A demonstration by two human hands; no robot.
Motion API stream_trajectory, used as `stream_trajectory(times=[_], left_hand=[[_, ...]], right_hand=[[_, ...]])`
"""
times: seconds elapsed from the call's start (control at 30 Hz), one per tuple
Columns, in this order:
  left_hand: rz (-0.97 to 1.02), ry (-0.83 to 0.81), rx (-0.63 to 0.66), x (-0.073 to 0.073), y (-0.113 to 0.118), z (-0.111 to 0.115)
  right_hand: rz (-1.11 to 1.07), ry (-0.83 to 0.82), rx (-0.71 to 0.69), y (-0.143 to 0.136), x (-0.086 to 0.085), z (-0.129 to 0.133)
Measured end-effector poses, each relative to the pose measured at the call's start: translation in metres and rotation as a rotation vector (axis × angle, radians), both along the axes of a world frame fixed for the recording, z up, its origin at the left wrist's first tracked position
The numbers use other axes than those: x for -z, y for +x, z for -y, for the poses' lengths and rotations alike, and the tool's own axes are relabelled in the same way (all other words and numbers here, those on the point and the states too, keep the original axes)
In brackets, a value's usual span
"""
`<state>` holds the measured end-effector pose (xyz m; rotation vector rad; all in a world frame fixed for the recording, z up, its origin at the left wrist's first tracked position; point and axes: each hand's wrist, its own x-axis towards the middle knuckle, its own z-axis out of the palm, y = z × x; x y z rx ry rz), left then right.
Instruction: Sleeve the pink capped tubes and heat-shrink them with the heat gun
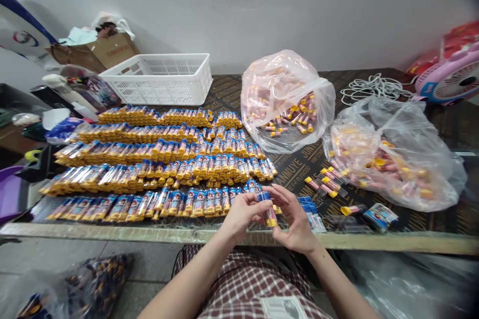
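Observation:
Near the table's front edge I hold a small tube [270, 216] with a blue printed top and a yellow end, tilted slightly. My left hand [243, 212] pinches its upper part between thumb and fingers. On the other side my right hand [295, 222] curves about the same tube, fingers by its top and thumb by its yellow end; the exact contact is partly hidden. Just right of that hand lie flat blue-and-clear sleeves [312, 215]. Several pink tubes with yellow ends [325, 182] rest loose beyond them. Stacked rows of finished-looking blue-and-yellow tubes [202, 202] fill the left side.
A white plastic basket [160, 89] stands at the back. Two clear bags of pink tubes, one rear [288, 104] and one right [396, 159], sit on the dark plywood. White cable [374, 88] and a pink fan [449, 79] are back right. A filled bag [97, 284] lies below left.

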<state>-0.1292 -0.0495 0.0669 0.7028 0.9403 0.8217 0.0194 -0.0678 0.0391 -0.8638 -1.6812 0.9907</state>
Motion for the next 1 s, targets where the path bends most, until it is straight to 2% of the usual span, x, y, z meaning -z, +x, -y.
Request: stream_trajectory(times=[0.1,0.17,0.23,0.3,0.4,0.47,0.53,0.57,0.63,0.67,0.73,0.8,0.83,0.9,1.0], left_hand=[[-0.086,0.05,-0.018,-0.003,-0.01,-0.014],[-0.258,0.15,-0.07,-0.007,-0.028,-0.035],[-0.565,0.29,-0.161,-0.01,-0.055,-0.064],[-0.96,0.42,-0.238,-0.012,-0.085,-0.091],[-1.404,0.536,-0.141,-0.011,-0.115,-0.119],[-1.6,0.578,-0.096,-0.011,-0.117,-0.126],[-1.704,0.631,-0.173,-0.013,-0.101,-0.122],[-1.69,0.672,-0.229,-0.014,-0.087,-0.118],[-1.518,0.773,-0.246,-0.012,-0.048,-0.103],[-1.372,0.823,-0.156,-0.009,-0.024,-0.094],[-1.137,0.884,0.155,0.004,0.027,-0.075],[-1.083,0.951,0.444,0.024,0.074,-0.059],[-1.105,0.954,0.523,0.034,0.093,-0.053],[-1.153,0.934,0.591,0.053,0.12,-0.044],[-1.166,0.92,0.584,0.07,0.134,-0.04]], right_hand=[[0.015,-0.007,-0.023,0.001,-0.001,-0.005],[0.047,0.002,0.0,0.005,-0.002,-0.01],[0.064,0.004,0.059,0.012,-0.002,-0.013],[0.077,-0.017,0.134,0.02,-0.002,-0.014],[0.164,-0.027,0.227,0.032,0.0,-0.015],[0.29,-0.006,0.286,0.043,0.004,-0.019],[0.452,0.028,0.406,0.06,0.012,-0.028],[0.557,0.04,0.486,0.071,0.017,-0.034],[0.774,0.036,0.635,0.094,0.029,-0.05],[0.88,0.018,0.673,0.105,0.035,-0.057],[0.998,-0.011,0.688,0.121,0.046,-0.072],[1.031,-0.017,0.663,0.129,0.052,-0.081],[1.041,-0.013,0.649,0.13,0.054,-0.084],[1.048,0.0,0.624,0.132,0.053,-0.083],[0.939,0.042,0.647,0.136,0.048,-0.072]])
